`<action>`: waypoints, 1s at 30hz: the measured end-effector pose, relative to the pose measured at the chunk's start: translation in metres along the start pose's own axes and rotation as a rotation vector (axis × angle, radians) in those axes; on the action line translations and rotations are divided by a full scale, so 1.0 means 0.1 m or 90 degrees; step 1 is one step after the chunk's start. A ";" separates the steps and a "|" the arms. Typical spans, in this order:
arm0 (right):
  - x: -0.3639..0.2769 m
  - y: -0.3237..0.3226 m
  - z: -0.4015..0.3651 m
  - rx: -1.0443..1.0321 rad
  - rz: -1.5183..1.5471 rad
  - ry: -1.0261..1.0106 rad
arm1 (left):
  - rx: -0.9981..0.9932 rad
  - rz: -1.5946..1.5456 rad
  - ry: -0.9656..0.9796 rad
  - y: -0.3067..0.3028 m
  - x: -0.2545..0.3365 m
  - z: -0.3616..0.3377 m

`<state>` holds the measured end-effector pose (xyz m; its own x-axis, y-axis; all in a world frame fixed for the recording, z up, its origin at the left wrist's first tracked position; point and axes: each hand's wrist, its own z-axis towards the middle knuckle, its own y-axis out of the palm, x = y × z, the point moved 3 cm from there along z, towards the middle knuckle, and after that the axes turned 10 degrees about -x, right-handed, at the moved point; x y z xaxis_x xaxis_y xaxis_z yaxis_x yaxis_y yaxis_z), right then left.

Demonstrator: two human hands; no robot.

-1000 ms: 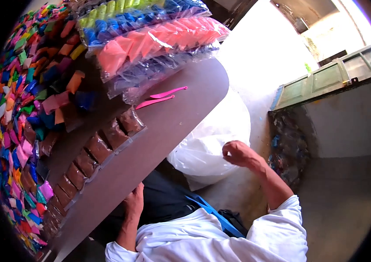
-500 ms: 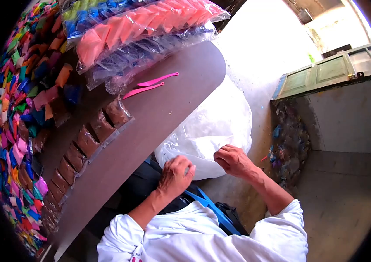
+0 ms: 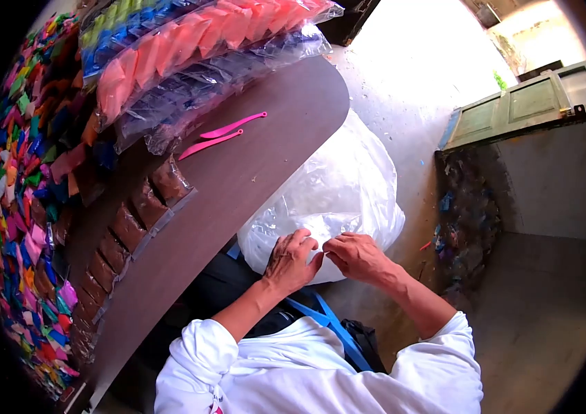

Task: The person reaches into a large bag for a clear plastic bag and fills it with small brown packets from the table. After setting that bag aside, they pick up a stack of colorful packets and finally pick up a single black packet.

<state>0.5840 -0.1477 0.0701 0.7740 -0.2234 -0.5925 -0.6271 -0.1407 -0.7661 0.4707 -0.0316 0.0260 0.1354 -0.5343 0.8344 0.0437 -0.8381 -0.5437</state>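
Note:
My left hand and my right hand meet in front of my chest, fingertips almost touching. Both are closed in a pinch; whatever lies between the fingers is too small or too clear to make out. Just beyond and below them a large, translucent white plastic bag bulges beside the table, with crumpled, shiny plastic on its near side. On the brown tabletop, to the left, a row of clear packets with brown contents lies joined in a strip.
Two pink plastic tools lie on the table. Behind them are bagged strips of salmon-pink packets and purple packets. Many colourful small packets are heaped at the far left. A green wooden door panel stands at right, beside scattered debris.
My hands have come together: the left moved right and slightly up, the right moved left. The view has shifted slightly, and the table things appear a little further left.

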 end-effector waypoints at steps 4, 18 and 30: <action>0.05 0.00 0.07 -0.093 -0.012 0.107 | -0.060 -0.015 -0.019 0.15 -0.04 0.01; 1.43 0.98 1.87 -0.085 -0.010 0.152 | -0.075 0.044 -0.017 0.39 -0.31 -0.02; 1.00 -0.25 1.13 0.033 0.712 0.358 | 0.011 -0.138 -0.149 0.24 -0.47 -0.04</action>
<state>0.6874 -0.0571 0.0017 -0.3328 -0.5780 -0.7451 -0.9015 0.4269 0.0716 0.4613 -0.0270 -0.0260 0.3452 -0.3020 0.8886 0.1132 -0.9265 -0.3589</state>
